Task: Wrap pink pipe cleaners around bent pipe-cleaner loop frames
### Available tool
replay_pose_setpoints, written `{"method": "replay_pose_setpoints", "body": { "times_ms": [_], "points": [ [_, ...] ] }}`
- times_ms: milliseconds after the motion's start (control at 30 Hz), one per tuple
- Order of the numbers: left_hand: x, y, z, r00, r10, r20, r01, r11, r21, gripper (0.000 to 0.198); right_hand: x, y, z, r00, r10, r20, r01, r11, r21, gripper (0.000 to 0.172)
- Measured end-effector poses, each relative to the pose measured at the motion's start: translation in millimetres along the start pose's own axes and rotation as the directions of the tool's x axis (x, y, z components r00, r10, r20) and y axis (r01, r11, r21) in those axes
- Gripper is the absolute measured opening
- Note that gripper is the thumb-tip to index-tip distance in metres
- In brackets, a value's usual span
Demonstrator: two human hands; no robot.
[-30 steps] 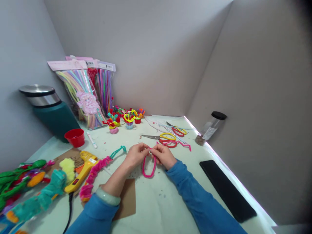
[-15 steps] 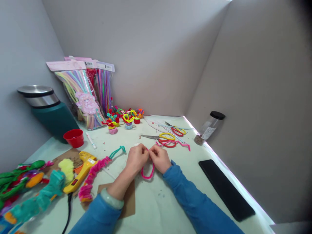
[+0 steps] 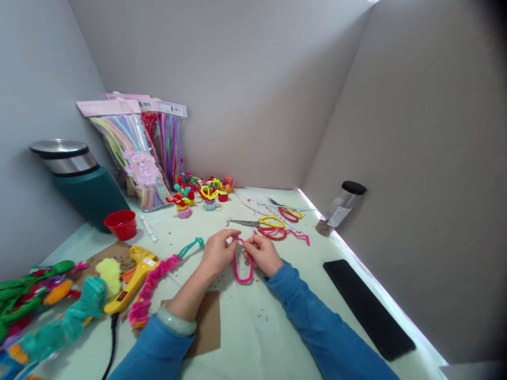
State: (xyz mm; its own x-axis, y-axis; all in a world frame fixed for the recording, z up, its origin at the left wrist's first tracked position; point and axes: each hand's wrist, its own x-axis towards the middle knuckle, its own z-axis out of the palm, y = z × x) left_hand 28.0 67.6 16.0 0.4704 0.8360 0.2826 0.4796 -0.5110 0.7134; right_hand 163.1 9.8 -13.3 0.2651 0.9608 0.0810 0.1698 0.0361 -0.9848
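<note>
A pink pipe cleaner loop point(image 3: 242, 266) hangs between my two hands over the pale table point(image 3: 253, 327). My left hand point(image 3: 217, 252) pinches its top from the left, fingers closed on it. From the right, my right hand point(image 3: 264, 254) pinches the same top end. Both hands sit close together, just in front of the scissors point(image 3: 259, 222) with yellow handles. Both of my sleeves are blue.
A yellow glue gun point(image 3: 132, 277) and a pink coiled pipe-cleaner piece point(image 3: 152, 282) lie to the left on brown card point(image 3: 208, 322). Packs of pipe cleaners point(image 3: 134, 153), small finished figures point(image 3: 200, 194), a red cup point(image 3: 121, 224), a teal bin point(image 3: 81, 182), a jar point(image 3: 340, 208) and a black slab point(image 3: 368, 309) surround the hands.
The hands drew together over the loop's top half a second ago, then eased apart a little. The loop now stands longer and narrower.
</note>
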Motion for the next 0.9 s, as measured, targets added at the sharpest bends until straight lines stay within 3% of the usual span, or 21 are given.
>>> {"method": "replay_pose_setpoints", "body": {
  "times_ms": [167,367,500,567,667,767,833,900],
  "points": [
    [-3,1,0.7,0.992,0.111,0.057,-0.119,0.981,0.154,0.023,1,5,0,0.999,-0.044,-0.009,0.044,0.996,-0.074,0.017],
    [-7,8,-0.5,0.995,0.07,0.071,-0.09,0.937,0.338,0.026,-2,1,1,0.996,-0.083,-0.029,0.079,0.99,-0.121,0.016],
    [-7,16,0.5,1.0,0.001,0.019,-0.007,0.94,0.342,0.022,-10,-8,9,0.983,-0.167,-0.075,0.15,0.969,-0.194,0.017],
    [-5,15,1.1,0.999,-0.043,0.009,0.04,0.968,0.249,0.02,-11,-10,11,0.976,-0.19,-0.102,0.166,0.964,-0.206,0.018],
    [1,10,1.3,0.995,-0.097,0.029,0.099,0.994,-0.055,0.019,-8,-9,9,0.981,-0.139,-0.136,0.12,0.983,-0.138,0.018],
    [4,6,0.1,0.957,-0.238,0.164,0.28,0.904,-0.324,0.024,-2,-4,4,0.986,-0.063,-0.157,0.055,0.997,-0.056,0.019],
    [3,6,-1.5,0.909,-0.307,0.283,0.403,0.821,-0.404,0.026,0,-2,2,0.989,-0.02,-0.146,0.02,1.0,-0.002,0.019],
    [0,8,-3.4,0.887,-0.306,0.346,0.446,0.762,-0.468,0.025,1,-1,2,0.994,-0.004,-0.11,0.007,0.999,0.032,0.02]
  ]
}}
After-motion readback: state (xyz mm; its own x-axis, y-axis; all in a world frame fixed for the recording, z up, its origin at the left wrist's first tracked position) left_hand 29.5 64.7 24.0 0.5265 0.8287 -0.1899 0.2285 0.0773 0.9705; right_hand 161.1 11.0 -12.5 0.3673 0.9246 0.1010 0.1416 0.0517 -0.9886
